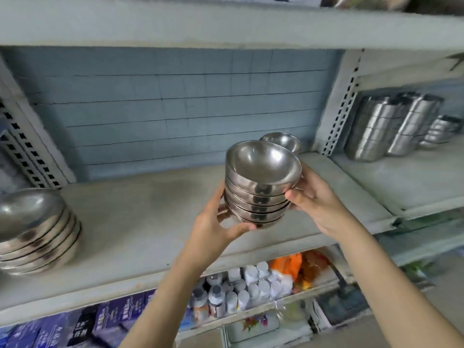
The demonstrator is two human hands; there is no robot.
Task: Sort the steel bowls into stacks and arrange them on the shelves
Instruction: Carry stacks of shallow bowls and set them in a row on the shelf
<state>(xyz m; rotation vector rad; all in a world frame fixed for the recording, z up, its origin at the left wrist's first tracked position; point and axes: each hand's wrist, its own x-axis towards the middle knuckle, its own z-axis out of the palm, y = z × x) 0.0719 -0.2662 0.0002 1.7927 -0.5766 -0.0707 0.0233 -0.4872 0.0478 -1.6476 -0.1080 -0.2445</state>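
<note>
- Head view shows the left hand (pixel 216 222) gripping the low part of the held stack (pixel 258 192) of steel bowls, with the thumb curled under the bottom bowl and the fingers behind it.
- The right hand (pixel 316 197) grips the other side higher up, thumb on the front and fingers behind. I think both hands are needed because nested bowls slide easily.
- The held stack has about six nested bowls and leans a little toward the camera. It is over the front right part of the middle shelf (pixel 150 222); whether it touches the board I cannot tell.
- Just behind it one single bowl (pixel 282 141) stands on this shelf, and it is empty.
- At the left end of the same shelf stands a stack of wider bowls (pixel 37 234), so the sizes seem sorted apart.
- On the neighbouring shelf (pixel 414 182) at the right stand more steel stacks (pixel 376 131), which are blurred.
- The lower shelf carries white-capped bottles (pixel 251 285), an orange packet (pixel 288 264) and blue boxes (pixel 120 315).
</note>
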